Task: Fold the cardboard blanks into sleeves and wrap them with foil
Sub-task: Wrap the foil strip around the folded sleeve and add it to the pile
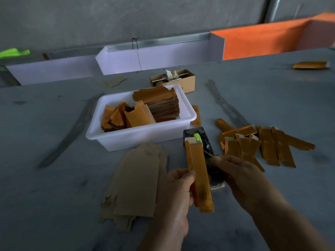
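Grey table [54, 124] fills most of frame. White tub [141, 136] at centre holds a stack of foil pieces [161, 104] and loose orange wrapped pieces. Flat pile of cardboard blanks [137, 182] lies lower centre-left, just in front of the tub. Finished sleeves [262, 145] are scattered right of centre, overlapping each other. A small cardboard box [174, 79] sits behind the tub, one stray orange piece [310, 65] at upper right.

Tape dispenser [201, 144] stands lower centre, between tub and finished pile. The foil-wrapped sleeve [198, 174] in hand is held upright-tilted directly in front of it, partly hiding it.

Left hand [174, 192] is clamped on the sleeve's lower half, thumb on its front face. Right hand [241, 176] has fingertips pinched at the dispenser's cutter end, seemingly on tape; tape itself is too blurred to confirm. Hands are apart, close together.

Risks, judged:
- Foil could spring open if the left grip is loosened before tape is applied.
- Tape may be torn crooked or stuck to itself, since the pull is one-handed.
- Dispenser could be dragged toward the table edge by the pull; nothing braces it.
- Sleeve may be crushed by a tight thumb.
- Fingertip could be nicked on the cutter.
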{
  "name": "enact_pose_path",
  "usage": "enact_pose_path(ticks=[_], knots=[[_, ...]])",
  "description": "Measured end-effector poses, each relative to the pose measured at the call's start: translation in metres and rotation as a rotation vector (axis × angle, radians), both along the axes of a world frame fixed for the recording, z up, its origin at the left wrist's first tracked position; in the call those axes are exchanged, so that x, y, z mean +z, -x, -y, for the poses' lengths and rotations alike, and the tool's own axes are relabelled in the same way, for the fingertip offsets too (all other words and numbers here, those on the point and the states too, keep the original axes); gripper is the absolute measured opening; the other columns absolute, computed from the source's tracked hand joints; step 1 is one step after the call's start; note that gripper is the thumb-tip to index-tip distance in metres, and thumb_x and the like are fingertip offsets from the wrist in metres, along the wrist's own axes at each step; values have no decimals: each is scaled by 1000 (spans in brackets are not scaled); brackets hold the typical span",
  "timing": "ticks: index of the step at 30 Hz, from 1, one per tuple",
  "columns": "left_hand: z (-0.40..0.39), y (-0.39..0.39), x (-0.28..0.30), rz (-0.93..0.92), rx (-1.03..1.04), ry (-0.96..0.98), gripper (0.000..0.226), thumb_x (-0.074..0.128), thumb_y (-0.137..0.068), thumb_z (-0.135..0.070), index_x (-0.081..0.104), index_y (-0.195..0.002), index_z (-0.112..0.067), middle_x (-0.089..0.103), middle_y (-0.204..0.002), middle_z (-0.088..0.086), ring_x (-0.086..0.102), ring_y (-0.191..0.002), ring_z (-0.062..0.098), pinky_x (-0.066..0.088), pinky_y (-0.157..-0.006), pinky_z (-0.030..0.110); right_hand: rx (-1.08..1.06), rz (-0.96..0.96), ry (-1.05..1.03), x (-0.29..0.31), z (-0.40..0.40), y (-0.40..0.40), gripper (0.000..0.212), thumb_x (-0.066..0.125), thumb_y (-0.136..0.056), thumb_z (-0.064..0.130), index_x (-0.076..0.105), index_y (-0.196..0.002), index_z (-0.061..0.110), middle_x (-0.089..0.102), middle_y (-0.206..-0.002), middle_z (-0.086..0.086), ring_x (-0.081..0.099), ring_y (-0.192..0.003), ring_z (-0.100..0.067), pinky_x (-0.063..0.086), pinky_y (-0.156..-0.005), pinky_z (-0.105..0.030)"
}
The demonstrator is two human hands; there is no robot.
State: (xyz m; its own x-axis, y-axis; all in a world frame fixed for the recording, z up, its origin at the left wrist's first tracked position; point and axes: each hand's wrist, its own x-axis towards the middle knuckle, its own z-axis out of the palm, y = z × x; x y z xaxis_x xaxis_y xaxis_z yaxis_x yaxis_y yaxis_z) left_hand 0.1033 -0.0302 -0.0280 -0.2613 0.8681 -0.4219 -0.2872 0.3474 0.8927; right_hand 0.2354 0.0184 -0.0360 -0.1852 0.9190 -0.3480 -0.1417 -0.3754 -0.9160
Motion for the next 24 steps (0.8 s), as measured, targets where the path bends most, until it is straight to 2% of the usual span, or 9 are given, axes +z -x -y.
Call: enact_pose_path(ticks=[2, 4, 7, 9, 11, 14, 16, 20, 24], knots=[[-1, 0, 0, 16, -4, 0, 11, 56, -93, -12, 63, -88, -6, 74, -83, 16, 59, -50, 9, 37, -36, 14, -19, 213, -136, 1, 5, 1, 16, 61, -83, 21, 70, -73, 13, 70, -82, 3, 65, -81, -11, 45, -78, -28], [-1, 2, -2, 3, -12, 5, 11, 56, -93, -13, 63, -86, -8, 75, -81, 13, 60, -52, 10, 38, -37, 15, -55, 514, -303, 1, 10, 3, 19, 63, -85, 22, 68, -68, 16, 59, -103, 16, 55, -93, -2, 39, -77, -21], [-1, 5, -3, -21, -5, -7, 10, 58, -92, -14, 63, -85, -8, 71, -88, 22, 58, -59, 15, 37, -38, 16, -55, 804, -441, -2, 18, 5, 16, 62, -86, 26, 62, -70, 22, 48, -127, 7, 51, -109, -13, 40, -81, -24], [0, 5, -4, -41, -12, -37, 10, 60, -90, -14, 63, -82, -10, 69, -79, 21, 55, -58, 13, 37, -40, 16, -78, 833, -485, -4, 23, 7, 21, 62, -86, 25, 55, -67, 29, 46, -132, 4, 50, -112, -16, 42, -83, -26], [0, 5, -3, -55, -25, -74, 13, 61, -89, -13, 63, -76, -12, 63, -63, 5, 53, -48, 4, 37, -39, 14, -118, 837, -546, -5, 27, 10, 27, 63, -86, 23, 51, -64, 33, 45, -133, 5, 48, -115, -16, 43, -86, -27], [-4, 4, 2, -121, -71, -114, 17, 62, -89, -13, 61, -72, -14, 58, -55, -3, 49, -42, 1, 34, -37, 12, -166, 866, -596, -9, 33, 13, 22, 65, -85, 18, 55, -67, 27, 43, -134, 5, 46, -118, -16, 41, -86, -25], [-6, 2, 4, -172, -120, -123, 17, 62, -90, -15, 62, -72, -16, 60, -56, -5, 52, -45, 1, 35, -39, 13, -181, 860, -597, -13, 35, 15, 17, 65, -85, 16, 57, -72, 25, 42, -137, 1, 47, -120, -20, 46, -89, -30], [-7, -1, 3, -248, -169, -103, 12, 63, -89, -23, 63, -77, -23, 65, -70, -5, 62, -68, 10, 43, -56, 22, -229, 802, -568, -17, 38, 19, 19, 67, -84, 14, 56, -74, 27, 43, -137, -2, 50, -119, -22, 47, -90, -30], [-6, -3, 4, -343, -148, -108, 10, 63, -89, -23, 64, -80, -23, 66, -71, -5, 59, -58, -2, 44, -49, 12, -242, 763, -509, -21, 35, 20, 21, 67, -83, 12, 58, -71, 26, 48, -132, -1, 53, -114, -20, 47, -85, -28]])
